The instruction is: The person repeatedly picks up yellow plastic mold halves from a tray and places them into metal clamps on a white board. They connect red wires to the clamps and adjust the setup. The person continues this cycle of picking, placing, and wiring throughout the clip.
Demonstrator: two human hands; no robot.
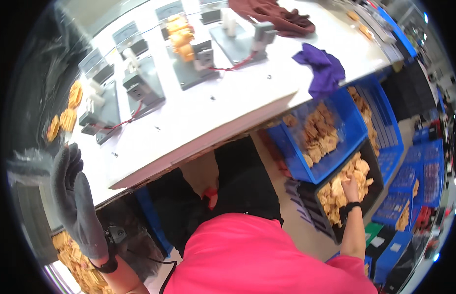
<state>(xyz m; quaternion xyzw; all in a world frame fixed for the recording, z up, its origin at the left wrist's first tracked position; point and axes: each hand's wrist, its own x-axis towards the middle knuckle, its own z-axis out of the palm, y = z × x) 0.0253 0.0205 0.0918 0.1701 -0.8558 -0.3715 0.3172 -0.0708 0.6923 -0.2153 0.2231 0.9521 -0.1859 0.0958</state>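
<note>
Pale tan, lumpy, irregular pieces [332,197] are touched by the right grip [351,189], whose pinch cannot be discerned; the gray-gloved left grip [73,198] is loosely spread.

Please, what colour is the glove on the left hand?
The glove is grey, best seen in the head view.

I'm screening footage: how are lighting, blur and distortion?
Head view: the white tabletop looks nearly washed out, the grey fixtures slightly smeared; head view: small lights flare near the right rim, where fisheye bending warps the blue crates; head view: the left hand reads clearly, but the right hand shows no clear fingertips among tan pieces.
</note>
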